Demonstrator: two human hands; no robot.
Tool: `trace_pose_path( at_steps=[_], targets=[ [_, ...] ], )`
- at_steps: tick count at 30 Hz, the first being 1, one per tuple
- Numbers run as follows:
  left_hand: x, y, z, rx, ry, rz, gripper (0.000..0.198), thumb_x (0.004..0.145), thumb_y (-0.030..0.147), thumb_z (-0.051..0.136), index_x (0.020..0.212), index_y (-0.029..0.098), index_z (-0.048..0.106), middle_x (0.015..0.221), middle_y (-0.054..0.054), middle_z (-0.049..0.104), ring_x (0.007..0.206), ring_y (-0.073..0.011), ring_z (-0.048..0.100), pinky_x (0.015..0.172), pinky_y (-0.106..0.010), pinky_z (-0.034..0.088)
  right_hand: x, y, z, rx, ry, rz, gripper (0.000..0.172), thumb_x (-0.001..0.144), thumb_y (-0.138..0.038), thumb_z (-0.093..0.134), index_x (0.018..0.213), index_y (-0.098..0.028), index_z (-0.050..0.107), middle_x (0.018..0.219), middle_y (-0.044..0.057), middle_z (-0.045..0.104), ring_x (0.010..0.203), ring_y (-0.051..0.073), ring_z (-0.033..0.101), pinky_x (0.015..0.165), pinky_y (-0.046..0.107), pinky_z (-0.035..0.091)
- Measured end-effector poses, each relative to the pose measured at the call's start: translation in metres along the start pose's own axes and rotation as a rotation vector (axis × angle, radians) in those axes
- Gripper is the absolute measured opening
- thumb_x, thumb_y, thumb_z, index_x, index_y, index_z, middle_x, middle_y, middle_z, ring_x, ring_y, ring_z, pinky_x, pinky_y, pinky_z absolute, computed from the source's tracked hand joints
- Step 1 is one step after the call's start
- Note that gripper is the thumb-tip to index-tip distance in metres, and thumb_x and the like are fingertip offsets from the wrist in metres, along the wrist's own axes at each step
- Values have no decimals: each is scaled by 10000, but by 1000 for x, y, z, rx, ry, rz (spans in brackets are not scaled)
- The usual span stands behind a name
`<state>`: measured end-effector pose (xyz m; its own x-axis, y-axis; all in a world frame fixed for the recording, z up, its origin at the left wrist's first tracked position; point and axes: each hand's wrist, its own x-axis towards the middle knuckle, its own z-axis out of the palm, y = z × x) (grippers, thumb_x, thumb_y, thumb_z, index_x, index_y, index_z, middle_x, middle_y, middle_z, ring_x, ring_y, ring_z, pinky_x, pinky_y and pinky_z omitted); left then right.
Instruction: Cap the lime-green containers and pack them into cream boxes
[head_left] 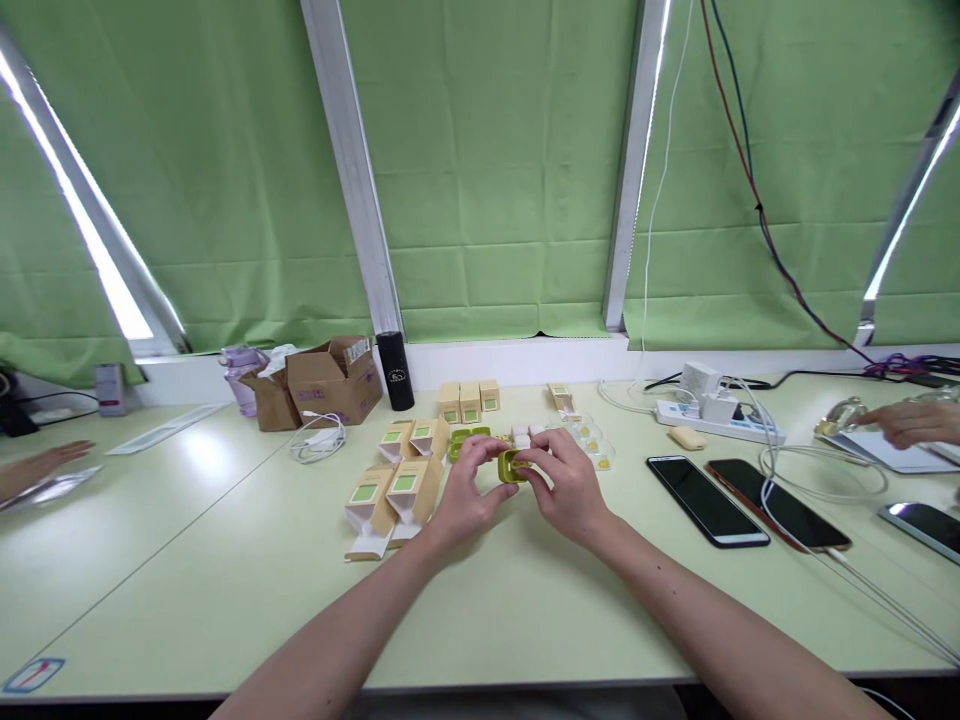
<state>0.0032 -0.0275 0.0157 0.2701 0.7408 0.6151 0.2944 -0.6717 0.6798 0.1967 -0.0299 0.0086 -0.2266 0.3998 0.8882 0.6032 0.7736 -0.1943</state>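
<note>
In the head view, my left hand [474, 490] and my right hand [568, 485] meet over the table. Between them is a small olive-green square case [511, 466], hollow side partly visible. My left thumb and fingers grip its left side; my right fingers pinch at its right edge and hide what lies inside. Just behind are more green cases [460, 440] and small white blocks [520, 434]. To the right lies a clear plastic blister tray [591, 437] with yellow spots. Several opened cream cartons [405, 490] with green squares lie left of my left hand.
Closed cream cartons [469, 402] stand behind, near a black tumbler [395, 372] and a cardboard box [330, 388]. Two phones [705, 500] [776, 502], cables and a power strip [720, 424] occupy the right. Other people's hands appear at far left [41, 468] and far right [911, 422].
</note>
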Motion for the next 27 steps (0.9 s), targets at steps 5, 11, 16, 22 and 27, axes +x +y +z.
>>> trace_pose_path(
  at_steps=[5, 11, 16, 22, 27],
  targets=[
    [-1, 0, 0, -4, -10, 25, 361, 800, 194, 759, 1142, 238, 652, 1195, -97, 602, 1160, -262, 575, 1021, -457, 496, -2, 2, 3, -41, -27, -18, 163, 955, -115, 573, 979, -205, 707, 847, 63, 610, 817, 214, 531, 694, 339, 426],
    [-1, 0, 1, -13, -14, 36, 377, 784, 140, 740, 1140, 234, 659, 1201, -100, 597, 1188, -263, 563, 1029, -453, 495, -2, 1, 3, -67, -34, -55, 163, 970, -110, 550, 944, -189, 690, 813, 56, 617, 798, 205, 509, 683, 337, 391],
    [-1, 1, 1, -2, -16, 40, 391, 764, 120, 746, 1129, 234, 669, 1175, -104, 608, 1207, -280, 554, 1023, -463, 500, -1, 0, 2, -106, -42, -77, 172, 970, -115, 541, 911, -191, 682, 776, 53, 605, 772, 205, 492, 671, 339, 368],
    [0, 1, 2, -10, -11, 48, 406, 757, 113, 746, 1136, 236, 671, 1183, -99, 601, 1186, -270, 569, 1018, -459, 516, 0, -1, 2, -135, -40, -96, 174, 949, -100, 539, 884, -194, 670, 748, 47, 599, 741, 202, 482, 664, 340, 350],
    [-1, 1, 2, -8, -23, 58, 412, 753, 107, 754, 1138, 235, 681, 1179, -103, 598, 1215, -285, 563, 1027, -475, 522, -2, 1, 5, -148, -50, -117, 171, 934, -93, 544, 867, -198, 660, 729, 42, 610, 729, 202, 477, 670, 340, 338]
  ],
)
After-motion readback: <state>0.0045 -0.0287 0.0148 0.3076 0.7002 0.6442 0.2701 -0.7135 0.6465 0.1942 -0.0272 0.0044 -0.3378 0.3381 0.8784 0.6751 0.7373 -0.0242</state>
